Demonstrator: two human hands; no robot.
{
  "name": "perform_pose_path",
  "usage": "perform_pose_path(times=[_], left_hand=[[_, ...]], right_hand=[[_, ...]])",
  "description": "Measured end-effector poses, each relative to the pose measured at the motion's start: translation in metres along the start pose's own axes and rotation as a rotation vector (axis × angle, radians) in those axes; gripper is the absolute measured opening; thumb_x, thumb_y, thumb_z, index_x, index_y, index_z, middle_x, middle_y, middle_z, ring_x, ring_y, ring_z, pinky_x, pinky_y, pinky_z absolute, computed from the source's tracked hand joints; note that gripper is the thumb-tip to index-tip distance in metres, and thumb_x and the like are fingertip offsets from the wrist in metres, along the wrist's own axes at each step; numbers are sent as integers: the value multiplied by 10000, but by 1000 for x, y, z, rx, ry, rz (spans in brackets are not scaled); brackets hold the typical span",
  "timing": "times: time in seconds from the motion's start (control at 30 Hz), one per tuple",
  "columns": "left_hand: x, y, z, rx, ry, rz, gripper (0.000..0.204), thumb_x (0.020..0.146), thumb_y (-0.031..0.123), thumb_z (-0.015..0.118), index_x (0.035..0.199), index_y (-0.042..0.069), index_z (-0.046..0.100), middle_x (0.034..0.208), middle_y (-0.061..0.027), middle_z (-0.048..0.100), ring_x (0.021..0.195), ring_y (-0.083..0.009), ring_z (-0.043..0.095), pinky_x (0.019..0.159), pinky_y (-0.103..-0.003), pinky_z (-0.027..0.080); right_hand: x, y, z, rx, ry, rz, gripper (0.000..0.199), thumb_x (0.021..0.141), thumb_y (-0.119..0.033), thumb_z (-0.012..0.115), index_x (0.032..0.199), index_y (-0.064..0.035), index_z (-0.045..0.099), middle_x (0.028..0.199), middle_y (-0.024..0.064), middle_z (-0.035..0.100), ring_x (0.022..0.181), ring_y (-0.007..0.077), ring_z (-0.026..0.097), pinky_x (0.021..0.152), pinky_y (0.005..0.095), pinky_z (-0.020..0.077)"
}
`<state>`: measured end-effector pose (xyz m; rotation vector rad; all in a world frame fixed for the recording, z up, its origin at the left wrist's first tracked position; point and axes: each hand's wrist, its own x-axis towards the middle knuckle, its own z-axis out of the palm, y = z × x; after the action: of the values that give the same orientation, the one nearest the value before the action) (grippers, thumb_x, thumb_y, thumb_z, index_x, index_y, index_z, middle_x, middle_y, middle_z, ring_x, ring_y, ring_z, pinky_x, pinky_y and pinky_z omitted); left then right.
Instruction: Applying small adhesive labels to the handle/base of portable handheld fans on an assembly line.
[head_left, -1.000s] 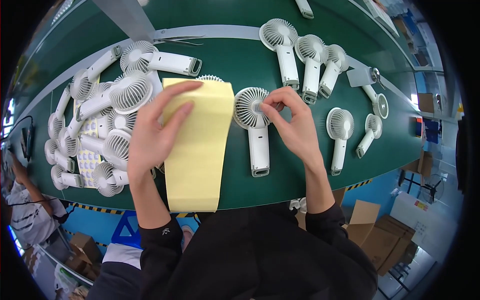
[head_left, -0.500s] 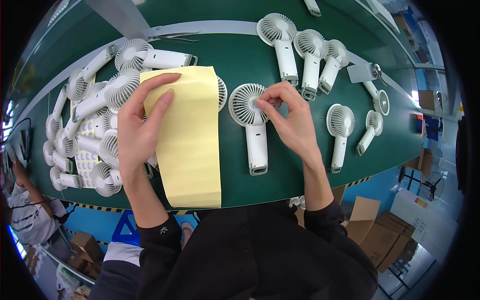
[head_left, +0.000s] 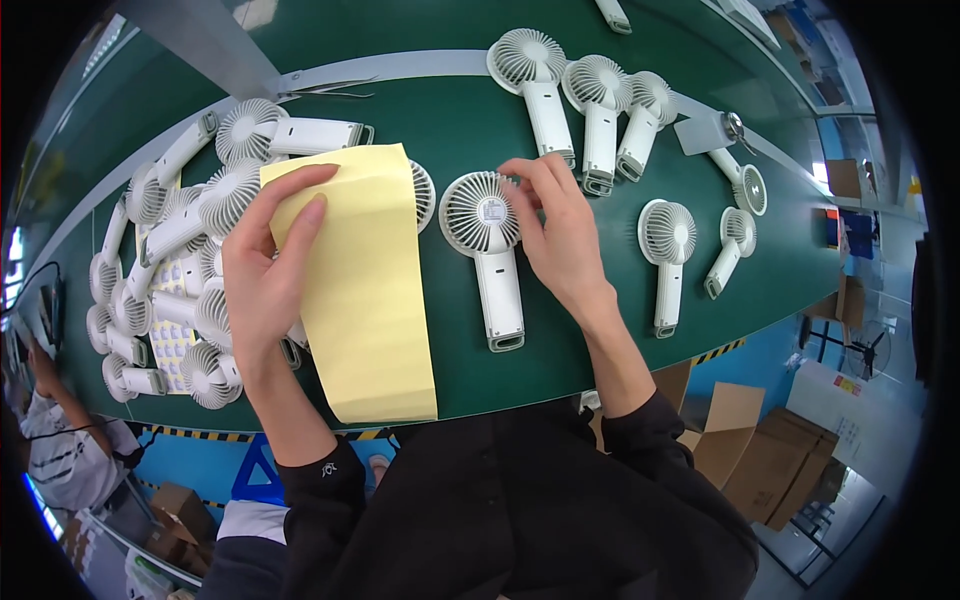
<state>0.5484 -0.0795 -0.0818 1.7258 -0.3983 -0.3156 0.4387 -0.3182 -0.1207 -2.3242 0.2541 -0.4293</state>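
Note:
A yellow sheet of backing paper [head_left: 368,290] is held at its upper left by my left hand [head_left: 268,255], thumb in front and fingers behind its edge. To its right a white handheld fan [head_left: 500,300] lies on the green table, handle toward me. A small pale label [head_left: 492,210] sits on the hub of its round grille. My right hand [head_left: 556,225] is at the right rim of that grille, fingers loosely bent and apart, with nothing seen in them. Partly behind the sheet, another fan [head_left: 424,195] shows only its grille.
Several white fans [head_left: 228,195] are heaped at the left, over sheets of labels [head_left: 172,345]. More fans [head_left: 600,100] lie at the far side and right. Tweezers [head_left: 330,92] rest near the back metal strip. At far left a person [head_left: 75,440] sits by the table.
My right thumb and fingers have come off the fan's hub and moved to its right rim, uncovering the label. My left hand still holds the sheet.

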Motion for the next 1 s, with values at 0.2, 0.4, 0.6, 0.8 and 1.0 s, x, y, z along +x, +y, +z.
perform_pose_path(times=[0.2, 0.4, 0.6, 0.8, 1.0], left_hand=[[1, -1, -4, -57, 95, 14, 233, 953, 89, 595, 1166, 18, 656, 1108, -61, 653, 968, -104, 599, 839, -226, 470], [2, 2, -15, -225, 332, 59, 262, 962, 105, 571, 1190, -18, 610, 1134, -81, 633, 1020, -136, 595, 909, -249, 458], [2, 1, -11, -420, 368, 45, 278, 939, 101, 585, 1202, 13, 597, 1108, -84, 640, 986, -134, 614, 857, -245, 487], [0, -1, -3, -497, 289, -16, 205, 947, 123, 586, 1128, 28, 601, 1022, -59, 648, 899, -112, 617, 814, -233, 487], [7, -8, 9, -441, 227, -24, 202, 947, 141, 591, 1110, 23, 606, 999, -55, 646, 884, -109, 615, 787, -235, 493]], right_hand=[[-25, -25, -14, -176, 82, 193, 258, 824, -182, 759, 930, -5, 605, 814, 93, 555, 674, 205, 568, 590, 326, 474], [-35, -22, -7, -154, -266, 213, 472, 813, -359, 763, 940, 16, 506, 787, 154, 597, 652, 310, 613, 596, 389, 498], [60, -18, -7, 491, -210, 506, 397, 909, -270, 678, 1087, 10, 460, 669, 38, 569, 479, 105, 530, 433, 267, 411], [185, -1, 44, 906, -513, 474, 336, 902, -215, 625, 1102, 26, 502, 819, 85, 620, 651, 163, 616, 614, 298, 492], [230, -9, 83, 1090, -163, 425, 784, 887, -284, 683, 1459, 34, 251, 1279, 126, 521, 1007, 209, 599, 869, 328, 462]])
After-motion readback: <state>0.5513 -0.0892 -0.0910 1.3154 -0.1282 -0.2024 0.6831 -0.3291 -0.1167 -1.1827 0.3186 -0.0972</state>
